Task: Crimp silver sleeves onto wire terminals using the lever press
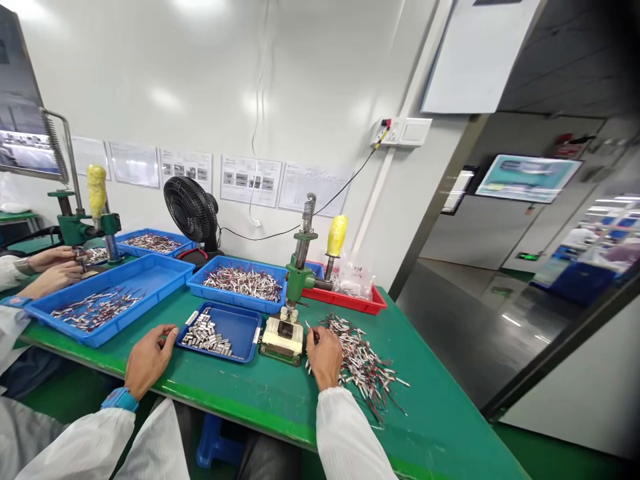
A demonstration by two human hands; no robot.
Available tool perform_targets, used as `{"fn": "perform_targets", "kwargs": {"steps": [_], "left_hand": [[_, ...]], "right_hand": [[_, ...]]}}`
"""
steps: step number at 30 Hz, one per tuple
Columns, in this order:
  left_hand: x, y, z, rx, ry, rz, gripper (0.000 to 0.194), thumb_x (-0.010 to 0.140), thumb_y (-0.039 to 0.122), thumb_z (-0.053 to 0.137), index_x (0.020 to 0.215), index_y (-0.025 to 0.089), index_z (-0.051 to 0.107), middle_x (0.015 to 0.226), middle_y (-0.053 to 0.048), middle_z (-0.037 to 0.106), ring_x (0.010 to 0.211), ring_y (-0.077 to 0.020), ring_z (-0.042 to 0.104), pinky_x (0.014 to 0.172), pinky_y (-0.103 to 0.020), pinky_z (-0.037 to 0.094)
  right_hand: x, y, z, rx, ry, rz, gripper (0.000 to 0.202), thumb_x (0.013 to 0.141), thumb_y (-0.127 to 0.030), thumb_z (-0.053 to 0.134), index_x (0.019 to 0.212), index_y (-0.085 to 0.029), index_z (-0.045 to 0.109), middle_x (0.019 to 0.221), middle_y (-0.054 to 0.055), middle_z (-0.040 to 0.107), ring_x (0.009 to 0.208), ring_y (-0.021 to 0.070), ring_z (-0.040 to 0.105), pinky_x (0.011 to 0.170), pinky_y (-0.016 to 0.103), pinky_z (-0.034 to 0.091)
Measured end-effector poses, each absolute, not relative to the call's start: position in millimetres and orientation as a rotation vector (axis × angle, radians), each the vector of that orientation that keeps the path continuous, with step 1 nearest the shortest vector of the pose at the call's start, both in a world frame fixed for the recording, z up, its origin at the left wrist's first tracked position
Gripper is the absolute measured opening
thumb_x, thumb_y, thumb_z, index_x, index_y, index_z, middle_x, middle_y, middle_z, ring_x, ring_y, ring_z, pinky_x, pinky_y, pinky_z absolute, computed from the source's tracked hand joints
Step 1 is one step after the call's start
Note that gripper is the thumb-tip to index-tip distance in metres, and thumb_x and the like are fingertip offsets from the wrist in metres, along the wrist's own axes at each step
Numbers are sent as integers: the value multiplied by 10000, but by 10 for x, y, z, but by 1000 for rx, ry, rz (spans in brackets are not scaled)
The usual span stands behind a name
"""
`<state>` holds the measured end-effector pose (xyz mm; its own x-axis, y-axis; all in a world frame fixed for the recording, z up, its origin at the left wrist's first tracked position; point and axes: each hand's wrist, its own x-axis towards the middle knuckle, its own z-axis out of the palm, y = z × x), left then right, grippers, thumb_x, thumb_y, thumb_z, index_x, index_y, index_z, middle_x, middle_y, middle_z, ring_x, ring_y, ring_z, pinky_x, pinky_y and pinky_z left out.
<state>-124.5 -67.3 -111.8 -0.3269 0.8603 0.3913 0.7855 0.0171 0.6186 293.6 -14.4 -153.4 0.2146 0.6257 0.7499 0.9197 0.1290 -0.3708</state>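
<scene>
Green bench point(240, 390). Green hand press point(299, 273), yellow-wrapped handle, stands mid-bench. Dark-blue tray point(243, 333) just left of it, silver metal cans piled in its left half. Heap of red/black-wired parts point(363, 363) right of press. Left hand point(150, 360) beside tray, fingers bent; right hand point(325, 357) at heap's edge, fingers curled. Can't tell either grip.

There are two presses point(299, 279), one fan point(186, 209), one red tray point(350, 303).
</scene>
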Motion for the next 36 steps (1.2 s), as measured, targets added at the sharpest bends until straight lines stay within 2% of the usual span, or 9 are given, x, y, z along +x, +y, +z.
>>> {"fn": "perform_targets", "kwargs": {"steps": [8, 12, 15, 19, 23, 26, 31, 36], "left_hand": [[-1226, -694, -1077, 1770, 2140, 1086, 559, 897, 626, 427, 1053, 204, 759, 998, -89, 784, 913, -290, 705, 793, -326, 489], [-1273, -635, -1052, 1725, 2076, 993, 596, 868, 681, 443, 1064, 235, 787, 865, -61, 780, 842, -296, 709, 716, -326, 472], [-1335, -511, -1037, 1665, 1985, 962, 569, 802, 707, 504, 979, 249, 793, 798, -37, 779, 793, -289, 722, 671, -313, 471], [-1364, -318, -1026, 1613, 1811, 1011, 577, 686, 735, 577, 829, 200, 738, 781, -54, 775, 772, -277, 719, 690, -313, 510], [-1300, -263, -926, 1551, 1687, 1070, 644, 741, 751, 552, 941, 156, 694, 704, -42, 709, 652, -223, 651, 586, -288, 479], [-1232, -289, -752, 1510, 1624, 1114, 642, 734, 741, 636, 966, 144, 685, 628, -3, 623, 546, -173, 549, 494, -258, 395], [-1183, -273, -530, 1489, 1652, 1096, 678, 663, 780, 694, 934, 159, 698, 610, 12, 574, 524, -159, 511, 476, -256, 387], [-1262, -217, -607, 1454, 1679, 1062, 729, 607, 805, 723, 947, 160, 707, 585, 22, 558, 532, -167, 539, 490, -260, 425]], "right_hand": [[2985, -124, -1576, -1573, -1489, -341, 532, 1054, -503, 350, 813, -177, 696, 767, 87, 690, 740, 209, 583, 740, 302, 347], [2988, -131, -1585, -1563, -1493, -309, 611, 1048, -587, 310, 808, -180, 698, 773, 93, 700, 741, 220, 597, 742, 308, 363], [2985, -146, -1574, -1559, -1495, -294, 667, 1036, -647, 287, 802, -181, 703, 761, 93, 703, 734, 230, 611, 735, 312, 377], [2989, -157, -1547, -1549, -1499, -284, 722, 1017, -707, 270, 794, -179, 710, 751, 97, 709, 710, 234, 625, 713, 314, 394], [3003, -159, -1549, -1555, -1502, -253, 726, 997, -739, 297, 799, -184, 720, 757, 92, 714, 702, 232, 633, 706, 313, 410], [3007, -160, -1560, -1578, -1488, -217, 716, 986, -751, 323, 810, -184, 724, 748, 92, 708, 712, 235, 635, 704, 316, 411], [2988, -176, -1540, -1597, -1462, -167, 696, 984, -746, 351, 819, -184, 726, 762, 93, 711, 718, 224, 636, 707, 310, 413], [2970, -197, -1515, -1594, -1430, -160, 661, 991, -719, 374, 822, -184, 724, 761, 81, 711, 715, 217, 630, 714, 300, 414]]}}
